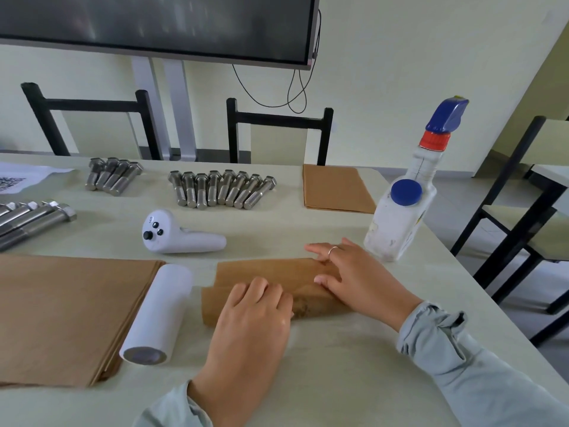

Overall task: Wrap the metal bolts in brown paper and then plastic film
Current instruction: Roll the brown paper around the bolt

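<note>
Paper roll (271,291) low in the middle of the frame could pop open and let hidden bolts slide onto the surface (338,365) if the left hand (255,315) and right hand (354,278), both flat on it, lift off.

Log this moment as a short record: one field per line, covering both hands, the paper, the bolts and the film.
left hand: fingers bent, pressing on folded brown paper
right hand: flat on the same paper's right end
bolts in paper: none visible
loose bolts: row of eight, group of four, more at left edge
film roll: lying beside paper stack
spare sheets: far right
spray bottle: upright
</note>
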`<state>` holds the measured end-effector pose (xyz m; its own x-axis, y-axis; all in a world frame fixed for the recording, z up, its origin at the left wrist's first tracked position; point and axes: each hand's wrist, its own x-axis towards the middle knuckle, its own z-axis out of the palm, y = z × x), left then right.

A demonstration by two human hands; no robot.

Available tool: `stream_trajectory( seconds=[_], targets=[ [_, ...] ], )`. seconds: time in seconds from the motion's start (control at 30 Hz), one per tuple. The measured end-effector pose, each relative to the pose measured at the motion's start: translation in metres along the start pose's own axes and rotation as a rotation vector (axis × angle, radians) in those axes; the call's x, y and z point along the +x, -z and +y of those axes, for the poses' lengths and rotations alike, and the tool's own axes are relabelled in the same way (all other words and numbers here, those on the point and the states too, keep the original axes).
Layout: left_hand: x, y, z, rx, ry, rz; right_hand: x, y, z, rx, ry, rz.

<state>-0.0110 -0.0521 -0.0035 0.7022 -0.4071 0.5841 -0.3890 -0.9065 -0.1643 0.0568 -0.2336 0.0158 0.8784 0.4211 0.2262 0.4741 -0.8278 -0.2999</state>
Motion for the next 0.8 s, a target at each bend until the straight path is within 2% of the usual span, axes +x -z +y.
stream_trajectory(
  seconds=[0.1,0.17,0.27,0.37,0.5,0.63,0.8],
  targets=[
    [-0.001,0.0,0.0,-0.038,0.017,-0.051,0.004,0.007,0.0,0.015,0.044,0.074],
    [0.0,0.0,0.001,-0.043,0.031,-0.053,0.003,0.014,-0.001,0.084,0.03,0.063],
    [0.0,0.001,0.002,-0.045,0.018,-0.032,-0.004,0.021,-0.008,0.164,0.037,-0.023],
    [0.0,0.003,0.002,-0.022,-0.014,-0.044,-0.008,0.021,-0.012,0.091,0.067,-0.092],
    [-0.001,0.003,0.003,0.023,-0.037,-0.071,-0.007,0.023,-0.016,0.13,-0.021,-0.208],
    [-0.001,0.004,0.004,0.039,-0.053,-0.049,-0.005,0.024,-0.015,0.239,-0.046,-0.268],
    [-0.003,0.006,0.003,0.001,-0.065,-0.111,-0.008,0.019,-0.015,0.307,-0.043,-0.278]
  ],
)
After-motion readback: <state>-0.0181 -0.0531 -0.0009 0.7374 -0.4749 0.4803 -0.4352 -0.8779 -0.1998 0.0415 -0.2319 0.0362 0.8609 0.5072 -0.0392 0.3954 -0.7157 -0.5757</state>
